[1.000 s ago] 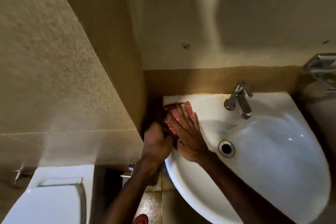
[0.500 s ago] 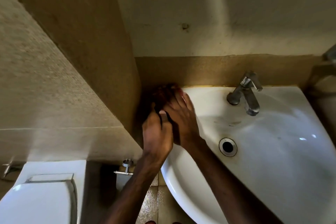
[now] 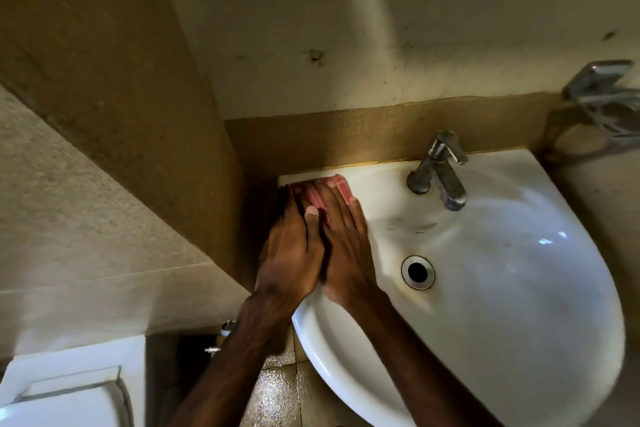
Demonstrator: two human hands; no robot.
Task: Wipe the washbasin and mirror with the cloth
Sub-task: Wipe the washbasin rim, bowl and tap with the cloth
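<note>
Bathroom corner: tiled walls close round your white washbasin [image 3: 519,288]; no mirror is in view.
Cloth [image 3: 334,189]: red, flattened on the basin's back-left ledge, left of the tap [image 3: 438,170].
Right hand [image 3: 346,246]: flat, fingers straight, pressing the cloth.
Left hand [image 3: 291,253]: alongside, touching the right, fingers extended.
Change: half a second ago your hands hid the cloth; now it shows past your fingertips.
Meaning: you're probably scrubbing this ledge back and forth; bowl and mirror remain.
</note>
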